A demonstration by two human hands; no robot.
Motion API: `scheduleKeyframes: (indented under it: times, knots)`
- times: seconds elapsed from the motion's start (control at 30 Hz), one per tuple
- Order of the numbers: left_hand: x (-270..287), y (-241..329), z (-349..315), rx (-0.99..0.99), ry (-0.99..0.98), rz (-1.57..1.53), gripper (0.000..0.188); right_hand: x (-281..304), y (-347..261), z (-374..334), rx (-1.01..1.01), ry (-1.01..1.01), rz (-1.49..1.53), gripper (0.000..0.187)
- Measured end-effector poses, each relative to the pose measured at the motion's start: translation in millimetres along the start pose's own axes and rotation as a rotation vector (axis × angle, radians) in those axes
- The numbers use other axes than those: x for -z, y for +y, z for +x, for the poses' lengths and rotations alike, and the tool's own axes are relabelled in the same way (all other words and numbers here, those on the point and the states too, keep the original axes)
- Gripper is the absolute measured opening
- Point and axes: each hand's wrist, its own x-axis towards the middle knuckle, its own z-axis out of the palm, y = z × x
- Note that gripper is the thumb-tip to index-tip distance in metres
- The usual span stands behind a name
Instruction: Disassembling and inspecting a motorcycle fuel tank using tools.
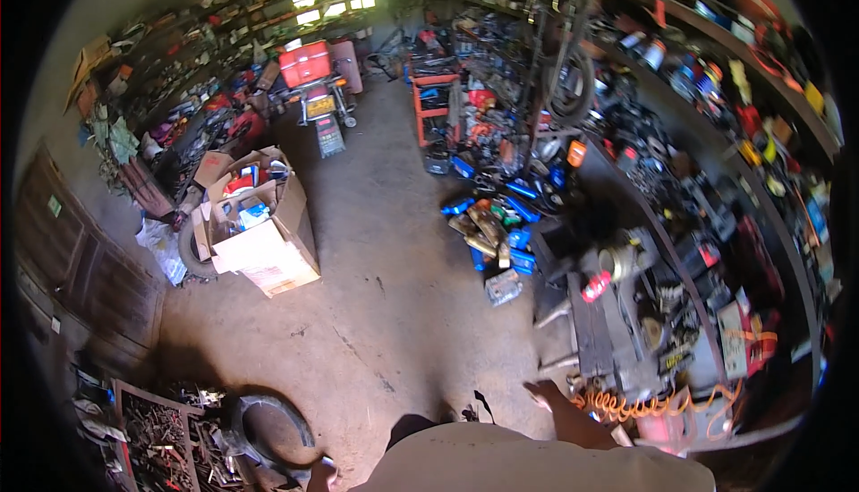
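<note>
At the lower right my right hand [544,394] hangs away from my body with its fingers apart, holding nothing I can see. It is close to an orange coiled hose [626,407] by the workbench legs. My left hand [324,472] shows only in part at the lower edge, and its fingers are too small and blurred to read. Beside it on the floor lies a black tyre [304,420]. A small dark stalk-like thing [484,405] shows just past the front of my light shirt.
Ahead on the left stands an open cardboard box [268,262] full of packages. Blue and brown bottles [488,224] lie heaped on the floor by a cluttered wooden bench [591,335]. A motorbike with a red box [305,64] stands further back. A metal-parts bin [157,438] sits lower left.
</note>
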Motion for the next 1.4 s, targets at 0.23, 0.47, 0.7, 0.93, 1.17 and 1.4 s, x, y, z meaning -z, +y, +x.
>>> scheduleKeyframes:
  times: [0.23, 0.47, 0.7, 0.93, 1.17, 1.4]
  knots:
    - [172.1, -56.6, 151.5, 0.118, 0.018, -0.225, 0.046, 134.5, -398.8, 158.5, 0.651, 0.298, 0.067, 0.030]
    - [419.0, -131.7, 361.1, 0.144, 0.008, -0.363, 0.055, 146.2, -318.5, 381.4, 0.086, -0.259, -0.678, 0.071]
    - [756.2, -233.4, 624.3, -0.078, 0.592, -0.761, 0.037, 208.7, -311.0, 404.6, -0.439, 0.005, 0.611, 0.012]
    - [1084.5, -115.6, 804.8, -0.156, 0.508, -0.637, 0.020, 293.9, -495.6, 636.1, -0.262, 0.110, 0.671, 0.031]
    - [1318.3, -23.7, 958.0, -0.523, 0.379, -0.325, 0.035, 424.6, -778.9, 791.6, -0.021, 0.408, 0.312, 0.041]
    - [1677.9, 67.3, 1135.3, -0.644, 0.693, -0.213, 0.029, 600.3, -935.7, 805.4, 0.188, 0.785, 0.621, 0.035]
